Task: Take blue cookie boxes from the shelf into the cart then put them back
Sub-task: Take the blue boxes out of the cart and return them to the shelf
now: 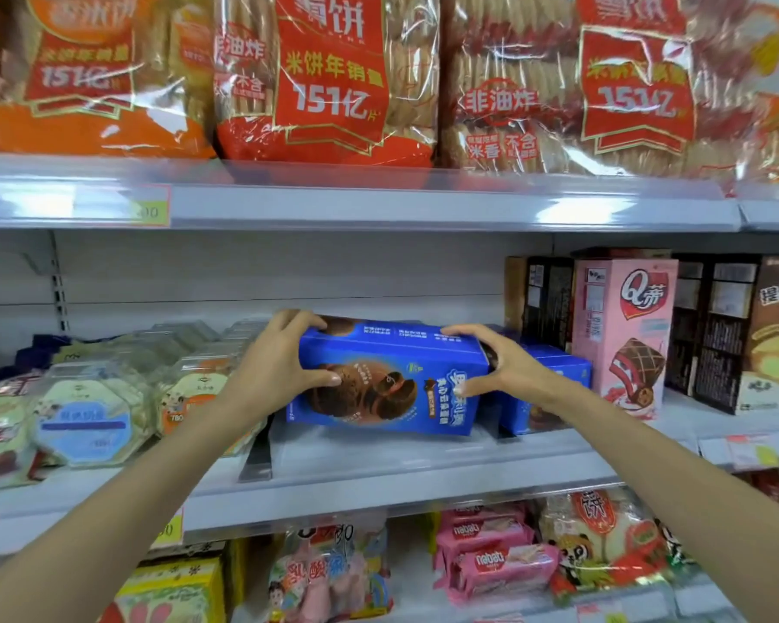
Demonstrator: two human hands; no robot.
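Lower shelf: soft crinkly packets, among them pink wafer packs (491, 559), lie nearest, below the hands.
Left hand (280, 361): its grip is closed on the left end of the blue cookie box (392, 379), thumb on the printed front, fingers curled over the top edge.
Right hand (495, 366): spread wide around the box's right end, fingers on the top corner, thumb low at the front; whether it presses firmly I cannot tell.
Blue cookie box: a long cardboard carton, glossy blue with brown cookie pictures, lying on its long side on the middle shelf (378, 460), its front tipped slightly towards the camera.
Second blue box (545, 393): same carton, just beside and behind the held one, on the right, still on the shelf.
Neighbours: clear rigid plastic tubs (82, 420) on the left; an upright pink carton (621, 335) on the right.
Top shelf: large shiny transparent bags of rice crackers (333, 74).
Progress: no cart is in view, so whether this box is leaving the shelf or being returned cannot be told; either way at least one handling remains.
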